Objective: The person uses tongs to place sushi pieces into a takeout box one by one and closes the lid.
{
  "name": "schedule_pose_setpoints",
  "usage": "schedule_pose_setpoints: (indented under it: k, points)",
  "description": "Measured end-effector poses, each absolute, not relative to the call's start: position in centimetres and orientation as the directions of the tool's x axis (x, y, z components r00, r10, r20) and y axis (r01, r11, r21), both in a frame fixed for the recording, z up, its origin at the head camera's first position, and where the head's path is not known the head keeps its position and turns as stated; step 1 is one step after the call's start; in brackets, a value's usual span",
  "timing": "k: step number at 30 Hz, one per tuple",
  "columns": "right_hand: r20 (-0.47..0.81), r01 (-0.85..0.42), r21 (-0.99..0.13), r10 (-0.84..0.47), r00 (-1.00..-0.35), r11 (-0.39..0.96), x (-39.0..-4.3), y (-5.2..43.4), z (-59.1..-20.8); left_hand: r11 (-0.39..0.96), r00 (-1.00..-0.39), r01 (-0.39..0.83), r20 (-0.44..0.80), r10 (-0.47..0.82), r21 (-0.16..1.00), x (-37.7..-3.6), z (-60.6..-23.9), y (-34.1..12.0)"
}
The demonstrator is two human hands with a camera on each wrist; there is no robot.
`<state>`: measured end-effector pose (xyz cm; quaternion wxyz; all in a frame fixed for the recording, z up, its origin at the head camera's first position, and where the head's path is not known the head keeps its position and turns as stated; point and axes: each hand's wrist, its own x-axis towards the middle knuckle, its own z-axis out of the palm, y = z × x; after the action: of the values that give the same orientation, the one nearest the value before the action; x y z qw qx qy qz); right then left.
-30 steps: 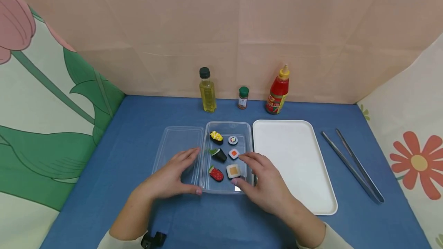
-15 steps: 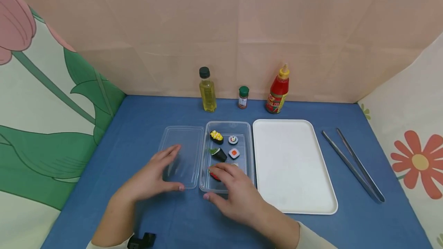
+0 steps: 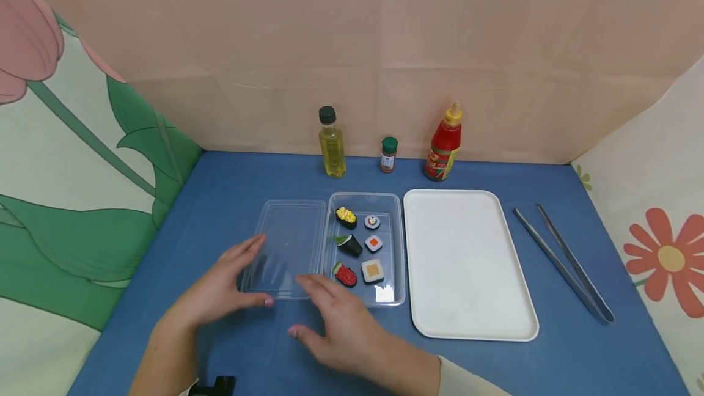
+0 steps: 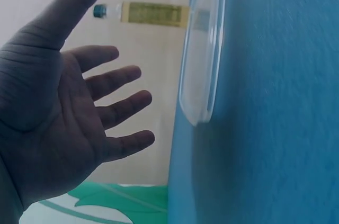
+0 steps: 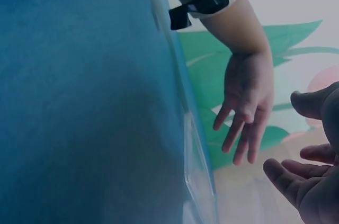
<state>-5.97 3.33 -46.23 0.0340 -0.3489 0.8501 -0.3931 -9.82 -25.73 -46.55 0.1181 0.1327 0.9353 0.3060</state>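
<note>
Both hands hover with nothing in them. My left hand (image 3: 220, 286) is at the near-left corner of a clear plastic lid (image 3: 297, 240), thumb apart from the fingers; the left wrist view shows its spread fingers and the lid edge (image 4: 204, 75). My right hand (image 3: 341, 326) is over the near edge of the lid and the sushi box, its fingertips overlapping the lid's near-right corner. In the clear box (image 3: 392, 240) lie several sushi pieces: a yellow-topped one (image 3: 346, 217), a dark hand roll (image 3: 350, 246), a red-topped one (image 3: 345, 275), a square one (image 3: 373, 270) and two small rolls (image 3: 374, 243).
A white tray (image 3: 467, 261) lies right of the box, with metal tongs (image 3: 566, 264) beyond it. Along the back stand an oil bottle (image 3: 332, 148), a small green-capped jar (image 3: 388, 156) and a red sauce bottle (image 3: 443, 145). A blue cloth (image 3: 258, 365) covers the table.
Both hands have moved left, from the two sides of the box toward the lid. The right hand passed over the box's near end; the sushi pieces and box stay in place.
</note>
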Motion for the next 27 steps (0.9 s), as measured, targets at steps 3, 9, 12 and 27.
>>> schedule_pose_setpoints:
  k: [3, 9, 12, 27]
  points:
    - [0.155, -0.522, -0.729, -0.636, -0.756, 0.443, -5.8, 2.6, -46.6, 0.787, -0.943, 0.171, -0.134, 0.306, 0.593, -9.5, -46.6, -26.1]
    - [0.016, -0.428, -0.772, -0.659, -0.752, 0.470, -5.6, 1.2, -47.7, 0.800, -0.950, 0.137, -0.152, 0.273, 0.585, -9.0, -47.1, -26.8]
    - [-0.010, -0.409, -0.787, -0.672, -0.741, 0.463, -5.5, 0.5, -48.3, 0.806, -0.952, 0.118, -0.164, 0.258, 0.580, -8.9, -47.2, -27.1]
    - [-0.137, -0.209, -0.837, -0.565, -0.814, 0.505, -5.9, -2.8, -50.5, 0.841, -0.943, 0.032, -0.263, 0.205, 0.540, -8.6, -48.1, -27.7]
